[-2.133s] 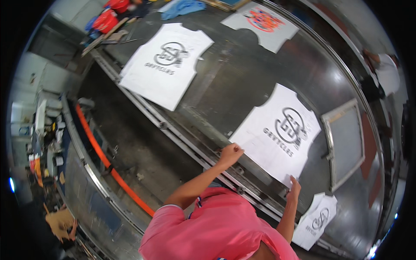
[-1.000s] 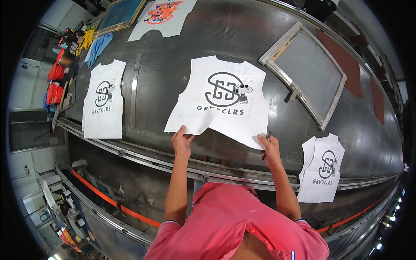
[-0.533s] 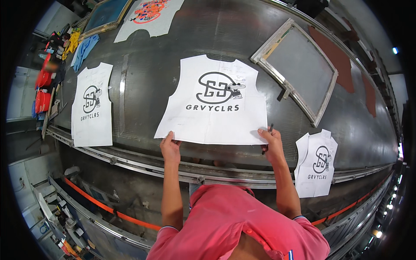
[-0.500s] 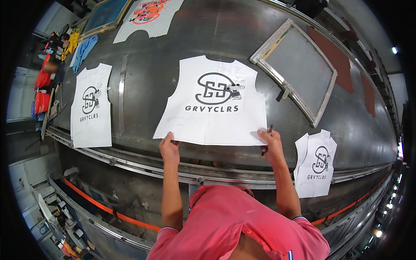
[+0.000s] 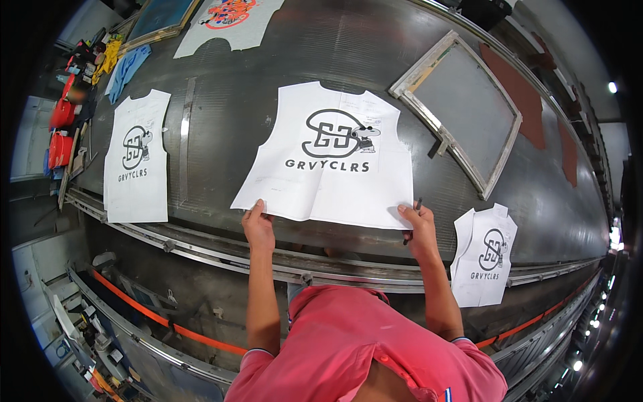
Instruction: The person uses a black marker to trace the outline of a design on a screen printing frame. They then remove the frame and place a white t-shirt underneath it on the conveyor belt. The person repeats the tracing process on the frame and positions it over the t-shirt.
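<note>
A white paper cut in the outline of a shirt panel (image 5: 281, 177), with a round black logo and a cartoon dog, spreads over the dark table. My left hand (image 5: 258, 228) pinches its lower left edge between thumb and fingers. At the lower right corner, my right hand (image 5: 420, 229) grips the same sheet, thumb on top. A slim black pen (image 5: 418, 204) is also tucked in the right hand's fingers. The sheet's lower edge bends slightly along a fold near its middle.
Similar printed sheets lie left (image 5: 137, 194) and right (image 5: 482, 288), the right one overhanging the table's rail. A framed printing screen (image 5: 469, 114) rests at the far right, beside brown pieces (image 5: 516, 94). A grey printed fabric panel (image 5: 214, 40) and blue cloth (image 5: 127, 70) lie far left.
The sheet's lower edge has gone from nearly straight to bent at the middle fold, its left corner a little higher. Both hands keep their grip. The whole view has shifted slightly.
</note>
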Demonstrator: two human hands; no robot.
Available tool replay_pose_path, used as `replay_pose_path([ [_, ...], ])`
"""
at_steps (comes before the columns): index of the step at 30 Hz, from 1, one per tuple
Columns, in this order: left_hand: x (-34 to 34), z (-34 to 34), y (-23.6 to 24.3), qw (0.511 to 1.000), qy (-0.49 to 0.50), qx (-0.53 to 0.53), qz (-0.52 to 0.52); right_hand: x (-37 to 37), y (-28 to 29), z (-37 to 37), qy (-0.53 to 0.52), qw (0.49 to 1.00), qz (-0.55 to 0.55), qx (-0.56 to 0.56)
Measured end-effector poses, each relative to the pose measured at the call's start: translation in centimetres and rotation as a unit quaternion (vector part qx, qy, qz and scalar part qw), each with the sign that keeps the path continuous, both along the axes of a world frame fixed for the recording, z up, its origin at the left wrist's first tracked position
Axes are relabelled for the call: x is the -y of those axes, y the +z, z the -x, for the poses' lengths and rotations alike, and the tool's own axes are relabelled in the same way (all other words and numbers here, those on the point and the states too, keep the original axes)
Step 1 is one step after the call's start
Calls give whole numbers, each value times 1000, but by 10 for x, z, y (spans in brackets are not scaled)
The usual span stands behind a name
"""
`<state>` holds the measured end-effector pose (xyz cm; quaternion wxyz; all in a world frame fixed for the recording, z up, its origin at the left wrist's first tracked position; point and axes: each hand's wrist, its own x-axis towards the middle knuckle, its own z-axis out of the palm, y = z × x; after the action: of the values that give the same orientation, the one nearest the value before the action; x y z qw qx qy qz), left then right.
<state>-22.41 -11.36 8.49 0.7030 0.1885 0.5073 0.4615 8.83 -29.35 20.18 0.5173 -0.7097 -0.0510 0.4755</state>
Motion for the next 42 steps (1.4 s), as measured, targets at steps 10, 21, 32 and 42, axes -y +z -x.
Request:
replay_pose_path([
  [10,11,14,-24,998,-36,-32,46,34,-43,-2,39,995,93,8],
  [21,-19,55,-40,997,-62,13,35,49,-101,-10,48,991,123,14],
  [32,-63,61,-42,968,-192,-164,1,31,-130,-11,-17,992,126,15],
  [42,-89,31,-12,926,-337,-170,21,14,-119,-29,32,997,67,9],
])
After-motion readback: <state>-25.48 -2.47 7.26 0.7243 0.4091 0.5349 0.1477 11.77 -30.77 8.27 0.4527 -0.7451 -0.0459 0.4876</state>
